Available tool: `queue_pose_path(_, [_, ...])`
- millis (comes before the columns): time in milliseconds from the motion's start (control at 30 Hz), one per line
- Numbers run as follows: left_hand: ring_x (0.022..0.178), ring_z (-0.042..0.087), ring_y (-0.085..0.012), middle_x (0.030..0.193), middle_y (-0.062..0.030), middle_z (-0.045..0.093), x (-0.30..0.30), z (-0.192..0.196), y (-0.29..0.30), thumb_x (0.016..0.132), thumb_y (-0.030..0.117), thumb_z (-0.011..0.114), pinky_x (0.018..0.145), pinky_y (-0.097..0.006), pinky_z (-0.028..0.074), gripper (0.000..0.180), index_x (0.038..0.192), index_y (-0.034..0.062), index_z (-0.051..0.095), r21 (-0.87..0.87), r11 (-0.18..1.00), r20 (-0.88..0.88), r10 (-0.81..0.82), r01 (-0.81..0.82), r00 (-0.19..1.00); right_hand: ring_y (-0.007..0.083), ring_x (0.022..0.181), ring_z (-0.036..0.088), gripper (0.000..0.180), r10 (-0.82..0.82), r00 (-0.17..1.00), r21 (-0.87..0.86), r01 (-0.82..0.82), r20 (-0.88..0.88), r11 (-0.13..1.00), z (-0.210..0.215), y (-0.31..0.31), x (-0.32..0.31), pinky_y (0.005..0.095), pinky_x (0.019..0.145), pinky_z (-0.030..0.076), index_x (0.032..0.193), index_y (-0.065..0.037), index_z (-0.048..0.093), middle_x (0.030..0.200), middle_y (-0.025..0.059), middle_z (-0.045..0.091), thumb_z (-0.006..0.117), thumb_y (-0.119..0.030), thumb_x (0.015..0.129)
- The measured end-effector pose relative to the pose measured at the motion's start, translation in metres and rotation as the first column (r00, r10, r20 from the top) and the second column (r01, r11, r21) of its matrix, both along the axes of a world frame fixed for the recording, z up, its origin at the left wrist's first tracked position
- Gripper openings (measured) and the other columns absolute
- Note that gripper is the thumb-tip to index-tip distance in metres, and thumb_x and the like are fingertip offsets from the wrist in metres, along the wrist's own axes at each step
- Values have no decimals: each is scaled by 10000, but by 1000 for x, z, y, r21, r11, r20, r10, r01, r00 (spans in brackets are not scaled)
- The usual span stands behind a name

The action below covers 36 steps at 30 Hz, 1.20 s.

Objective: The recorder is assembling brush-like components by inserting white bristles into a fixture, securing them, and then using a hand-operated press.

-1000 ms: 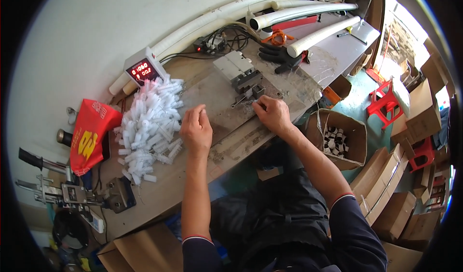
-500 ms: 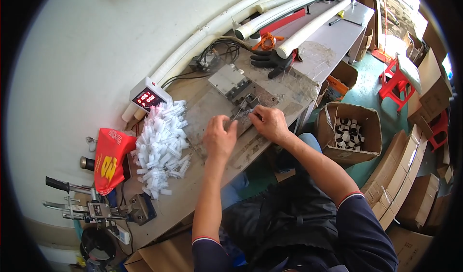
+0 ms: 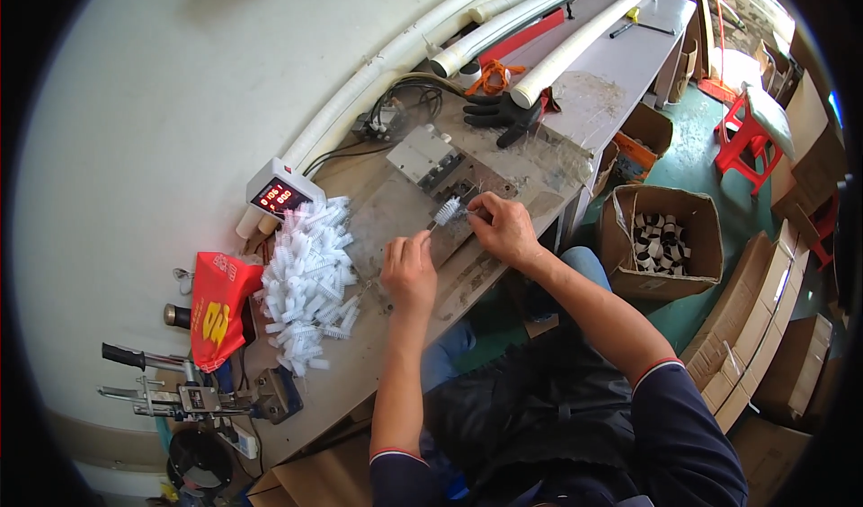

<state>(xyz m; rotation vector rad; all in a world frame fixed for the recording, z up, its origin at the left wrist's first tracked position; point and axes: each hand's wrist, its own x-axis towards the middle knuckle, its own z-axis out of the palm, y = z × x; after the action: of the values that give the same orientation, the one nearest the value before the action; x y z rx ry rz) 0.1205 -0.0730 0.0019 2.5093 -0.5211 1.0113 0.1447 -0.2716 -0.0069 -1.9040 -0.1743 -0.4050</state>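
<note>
A small white bristle brush [image 3: 447,210] is held over the workbench by its thin stem, pinched between the fingertips of my left hand [image 3: 410,271]. My right hand [image 3: 505,228] is closed just right of the bristles, thumb and fingers pressed together; what they pinch, if anything, is too small to make out. Just beyond the brush, a metal clamp fixture [image 3: 427,158] is mounted on a flat plate. Left of my left hand lies a heap of similar white brushes [image 3: 310,282].
A counter box with red digits [image 3: 280,192] stands behind the heap, beside a red bag [image 3: 218,314]. A lever press [image 3: 193,395] sits at the near left. A black glove [image 3: 503,119] and white tubes [image 3: 584,44] lie farther back. A cardboard box [image 3: 661,237] with black-and-white pieces stands at right.
The white brush now shows plainly between my hands, in front of the fixture. My left hand has turned and its fingers have closed on the stem. My right hand has stayed nearly in place.
</note>
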Motion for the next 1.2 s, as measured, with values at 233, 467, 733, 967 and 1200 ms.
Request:
queue_pose_path(233, [850, 653, -279, 936, -58, 674, -3, -1, -2, 835, -1, 769, 727, -388, 544, 192, 991, 85, 698, -16, 998, 153, -59, 63, 986, 234, 804, 745, 269, 183, 983, 153, -177, -23, 972, -8, -6, 6, 345, 752, 565, 1119, -3, 703, 855, 136, 761, 696, -89, 864])
queue_pose_path(467, [854, 665, -276, 937, -57, 683, -4, -5, 0, 822, 7, 788, 716, -387, 547, 177, 944, 87, 689, -27, 998, 153, -57, 62, 987, 65, 745, 610, 215, 385, 909, 362, -308, -161, 880, -3, -15, 8, 242, 676, 509, 1131, 36, 692, 883, 30, 738, 678, -75, 947])
queue_pose_path(733, [854, 667, -282, 938, -61, 683, -3, -4, -5, 810, -10, 784, 732, -391, 548, 201, 959, 83, 687, -27, 996, 138, -86, 91, 987, 59, 690, 591, 145, 368, 910, 295, -305, -188, 905, -4, -20, 11, 231, 638, 499, 1036, 16, 712, 825, 22, 733, 683, -107, 966])
queue_pose_path(967, [881, 674, -282, 954, -74, 693, -5, -4, -14, 809, 31, 780, 766, -399, 551, 206, 987, 87, 693, 28, 994, 60, -111, 109, 992, 87, 673, 616, 108, 349, 918, 268, -293, -190, 918, -9, -9, 14, 252, 633, 507, 968, 7, 689, 780, 30, 704, 667, -99, 974])
queue_pose_path(1200, [917, 673, -318, 958, -100, 685, -2, -6, -42, 827, 69, 771, 783, -428, 554, 217, 1026, 61, 684, -99, 993, -71, -69, 62, 995, 106, 673, 619, 92, 216, 964, 259, -172, -153, 950, -18, -9, 13, 271, 605, 488, 951, 26, 661, 742, 60, 662, 659, -67, 951])
